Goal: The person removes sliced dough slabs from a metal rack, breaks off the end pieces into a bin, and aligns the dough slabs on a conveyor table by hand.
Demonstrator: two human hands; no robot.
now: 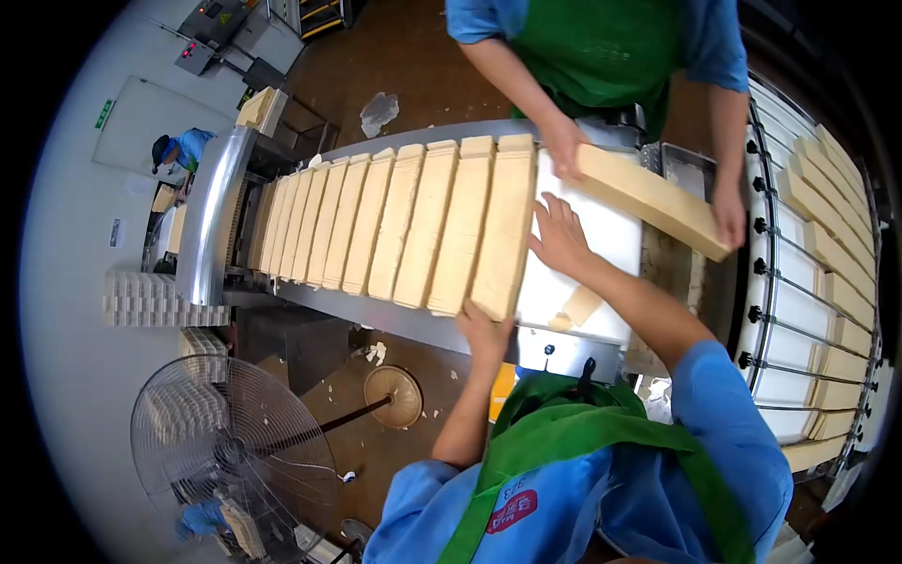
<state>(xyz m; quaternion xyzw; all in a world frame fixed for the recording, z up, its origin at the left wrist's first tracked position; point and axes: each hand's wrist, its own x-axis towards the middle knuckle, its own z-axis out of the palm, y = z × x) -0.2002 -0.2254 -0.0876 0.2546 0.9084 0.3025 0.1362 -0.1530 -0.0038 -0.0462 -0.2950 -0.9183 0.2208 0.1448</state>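
Note:
A row of long pale-yellow blocks (404,221) lies side by side on the conveyor. My left hand (486,334) touches the near end of the rightmost block (505,230), its fingers partly hidden at the block's edge. On the white surface (601,254) just right of that block, my right hand (561,237) is spread, with its fingers apart and nothing in it. A small broken piece (581,305) lies near the surface's front edge. Across from me, a co-worker's two hands (567,146) hold another long block (653,199), tilted over the right side of the surface.
To the right, a second conveyor (766,282) carries more blocks (841,244). A metal machine hood (216,216) stands at the row's far left end. A round fan (230,451) is at lower left, near stacked white trays (155,299). Another person (193,146) works at far left.

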